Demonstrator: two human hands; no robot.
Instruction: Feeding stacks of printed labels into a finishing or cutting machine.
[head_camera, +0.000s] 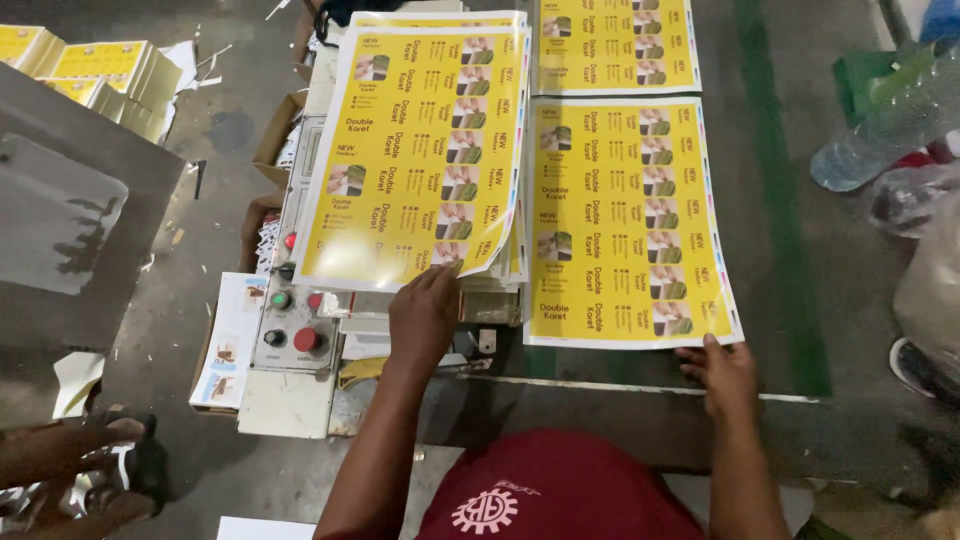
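A stack of glossy yellow printed sheets (420, 150) lies on a machine table at the left. My left hand (425, 315) presses flat on the near edge of its top sheet, fingers spread. A second yellow printed sheet (625, 220) lies to the right on a dark surface. My right hand (722, 368) grips that sheet's near right corner, thumb on top. Another yellow sheet (615, 42) sits beyond it at the far edge.
A control panel (295, 320) with red and green buttons sits left of my left hand. Stacks of yellow sheets (95, 75) rest at the far left. A clear plastic bottle (885, 125) lies at the right. Another person's feet (75, 470) show at the lower left.
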